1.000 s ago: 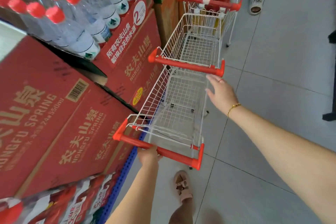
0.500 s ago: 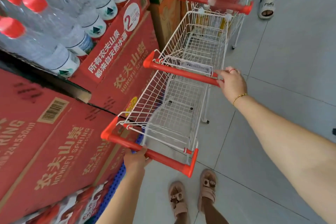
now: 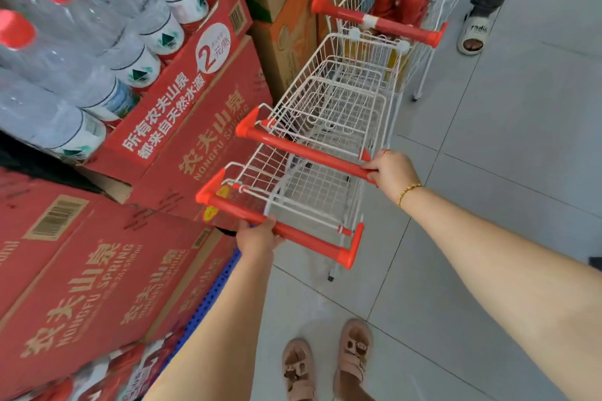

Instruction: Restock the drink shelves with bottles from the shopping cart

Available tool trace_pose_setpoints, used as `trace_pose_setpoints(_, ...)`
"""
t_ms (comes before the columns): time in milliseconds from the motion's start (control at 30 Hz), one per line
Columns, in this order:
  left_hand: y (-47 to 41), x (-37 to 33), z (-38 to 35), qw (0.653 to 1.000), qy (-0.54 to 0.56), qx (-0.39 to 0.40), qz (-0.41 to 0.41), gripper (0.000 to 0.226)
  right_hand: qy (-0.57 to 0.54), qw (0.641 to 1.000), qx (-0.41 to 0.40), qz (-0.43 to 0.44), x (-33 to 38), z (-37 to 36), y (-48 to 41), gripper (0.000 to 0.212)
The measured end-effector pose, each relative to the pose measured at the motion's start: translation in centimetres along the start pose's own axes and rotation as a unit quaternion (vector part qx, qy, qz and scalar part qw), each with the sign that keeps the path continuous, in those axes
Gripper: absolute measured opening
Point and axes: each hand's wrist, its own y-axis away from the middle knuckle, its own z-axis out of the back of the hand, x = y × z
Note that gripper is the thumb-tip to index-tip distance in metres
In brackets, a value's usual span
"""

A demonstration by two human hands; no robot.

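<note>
Three small white wire shopping carts with red handles stand in a row down the aisle. My left hand grips the red handle of the nearest cart, whose basket is bare. My right hand grips the right end of the red handle of the second cart, also bare. The third cart farther on carries red drink packs. Clear water bottles with red caps lie stacked at the upper left.
Red Nongfu Spring cartons are piled along the left, with brown cartons behind them. Another person's sandalled foot stands by the third cart at the top right. My own feet are on the grey tiled floor.
My right hand reached forward and took hold of the second cart's handle. The nearest cart has slid into the second one, and I have stepped forward.
</note>
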Motion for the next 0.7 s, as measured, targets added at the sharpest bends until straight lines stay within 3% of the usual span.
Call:
trace_pose_setpoints(233, -1.6, -1.9, -5.7, 1.000, 0.008, -0.021, 0.013, 0.048, -0.111, 0.986, 0.004, -0.121, -0.4, -1.3, -1.6, 0.031)
trace_pose_setpoints(433, -0.8, -2.2, -5.8, 0.999, 0.012, -0.031, 0.013, 0.048, -0.105, 0.987, -0.001, -0.118, 0.0, -1.6, -1.1, 0.029)
trace_pose_setpoints(600, -0.2, -2.8, -5.1, 1.000, -0.019, -0.017, 0.004, 0.044, -0.154, 0.980, -0.010, -0.126, 0.9, -1.1, -0.1, 0.010)
trace_pose_setpoints(700, 0.9, -3.4, -3.2, 0.993, -0.121, 0.006, 0.010, 0.018, -0.033, 0.994, 0.081, -0.069, 1.6, -0.1, 0.9, 0.040)
